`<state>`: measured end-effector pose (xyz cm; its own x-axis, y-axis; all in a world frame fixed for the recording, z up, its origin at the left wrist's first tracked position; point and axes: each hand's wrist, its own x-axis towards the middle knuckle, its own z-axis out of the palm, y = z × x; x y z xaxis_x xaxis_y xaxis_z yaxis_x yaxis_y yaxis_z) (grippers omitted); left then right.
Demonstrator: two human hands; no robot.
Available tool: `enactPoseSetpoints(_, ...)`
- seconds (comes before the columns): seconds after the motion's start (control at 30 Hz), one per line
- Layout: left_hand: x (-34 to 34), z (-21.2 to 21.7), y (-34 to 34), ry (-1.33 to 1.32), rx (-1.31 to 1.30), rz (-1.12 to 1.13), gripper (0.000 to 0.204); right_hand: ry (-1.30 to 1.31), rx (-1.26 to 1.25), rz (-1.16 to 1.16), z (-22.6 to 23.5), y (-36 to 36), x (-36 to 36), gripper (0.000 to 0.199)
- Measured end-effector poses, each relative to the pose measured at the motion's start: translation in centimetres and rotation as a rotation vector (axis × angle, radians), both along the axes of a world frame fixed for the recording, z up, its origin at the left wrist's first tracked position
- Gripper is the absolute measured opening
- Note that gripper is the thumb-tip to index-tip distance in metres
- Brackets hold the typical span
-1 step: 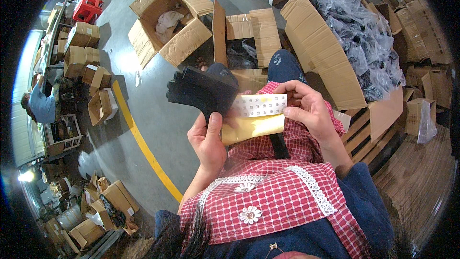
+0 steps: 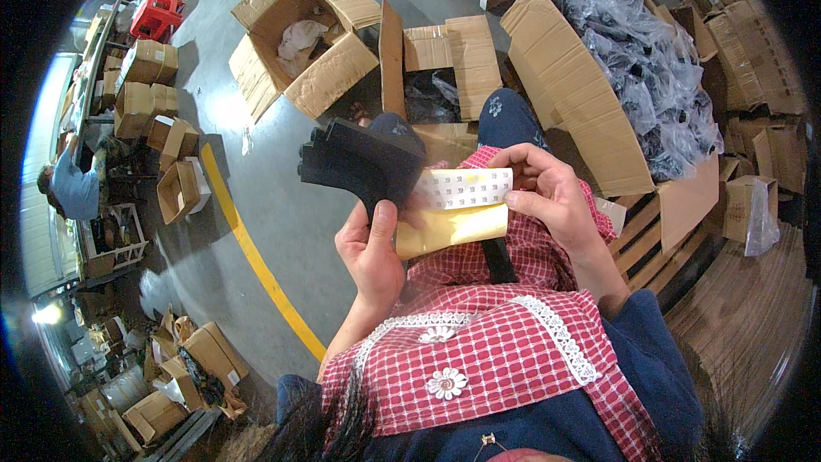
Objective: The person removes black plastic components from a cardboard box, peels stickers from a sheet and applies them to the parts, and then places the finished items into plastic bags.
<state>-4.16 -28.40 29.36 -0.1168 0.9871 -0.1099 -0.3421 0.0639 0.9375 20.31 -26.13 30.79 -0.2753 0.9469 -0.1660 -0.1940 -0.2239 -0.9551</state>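
Note:
My left hand (image 2: 373, 250) is closed around the lower end of a black molded piece (image 2: 359, 158), its thumb pressed up along it. The piece is broad and ridged at its far left end; its exact kind cannot be made out. Between my hands stretches a sheet of small labels (image 2: 466, 188), white with rows of tiny dark print, its yellowish glossy backing (image 2: 453, 231) folded below. My right hand (image 2: 547, 192) pinches the sheet's right end between thumb and fingers. The sheet's left end lies by my left fingers, partly hidden behind the black piece.
Ahead stand an open carton (image 2: 248, 73) with white scraps inside and a smaller open box (image 2: 475, 68). At right, a large carton (image 2: 581, 103) overflows with bagged dark items (image 2: 641, 60) beside a wooden pallet (image 2: 654, 244). A person (image 2: 73, 184) is at the far left, beyond a yellow floor line (image 2: 256, 261).

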Motion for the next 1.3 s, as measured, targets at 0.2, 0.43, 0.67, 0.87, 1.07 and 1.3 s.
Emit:
enactPoseSetpoints(0.2, -0.1, -0.4, 0.0, 0.0, 0.002, -0.029, 0.026, -0.013, -0.015, -0.015, -0.2, 0.0, -0.1, 0.034)
enactPoseSetpoints(0.43, 0.1, -0.2, 0.0, -0.003, 0.006, -0.036, 0.026, -0.056, -0.011, -0.021, -0.5, 0.0, -0.2, 0.032)
enactPoseSetpoints(0.67, 0.2, -0.1, 0.1, -0.019, -0.003, -0.038, 0.027, -0.049, -0.016, -0.021, -0.7, 0.1, -0.2, 0.03)
enactPoseSetpoints(0.87, 0.1, -0.5, 0.1, -0.015, 0.006, -0.04, 0.027, -0.043, 0.002, -0.029, -0.9, 0.1, -0.3, 0.029)
enactPoseSetpoints(1.07, 0.2, 0.0, 0.0, -0.031, -0.017, -0.025, 0.026, -0.007, -0.011, 0.009, -1.4, 0.0, -0.2, 0.03)
enactPoseSetpoints(1.3, 0.0, -0.8, 0.0, 0.019, -0.006, -0.038, 0.025, -0.217, 0.157, -0.028, -1.6, -0.2, -0.6, 0.028)
